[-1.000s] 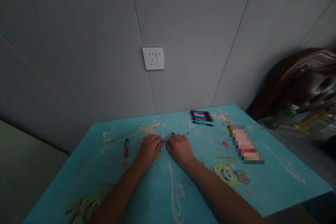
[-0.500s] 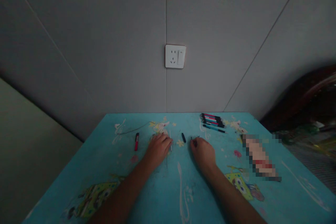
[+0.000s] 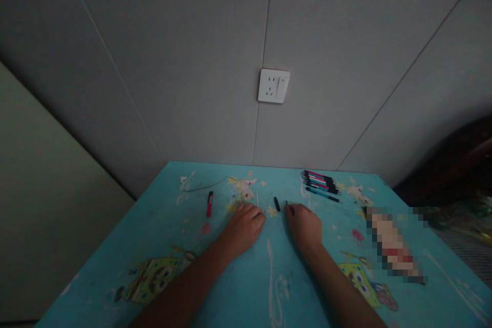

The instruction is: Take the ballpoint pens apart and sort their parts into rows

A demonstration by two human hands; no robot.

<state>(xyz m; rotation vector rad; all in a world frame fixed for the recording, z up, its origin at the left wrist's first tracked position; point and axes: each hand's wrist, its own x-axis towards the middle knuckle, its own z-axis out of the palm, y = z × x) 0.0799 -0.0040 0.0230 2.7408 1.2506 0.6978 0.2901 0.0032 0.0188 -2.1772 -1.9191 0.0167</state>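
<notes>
My left hand (image 3: 245, 228) rests on the table with its fingers closed around the near end of a thin white rod (image 3: 257, 198), which looks like a pen refill. My right hand (image 3: 305, 224) is curled, thumb side inward; a tiny dark tip pokes out beyond its fingers, and the rest of that piece is hidden. Between the hands lies a short black tube (image 3: 277, 204), apart from both. Left of my left hand is a red pen barrel (image 3: 209, 209) with a black upper end.
At the back right, several pens (image 3: 319, 180) lie side by side, with a blue and black pen (image 3: 323, 194) in front. A blurred-out flat object (image 3: 394, 243) lies at right on the patterned blue table (image 3: 246, 287). A wall socket (image 3: 274, 85) is above.
The view has tilted and shifted, so everything sits further right. My left hand now covers the near end of the white rod, which was exposed beside the fingers. My right hand stays curled.
</notes>
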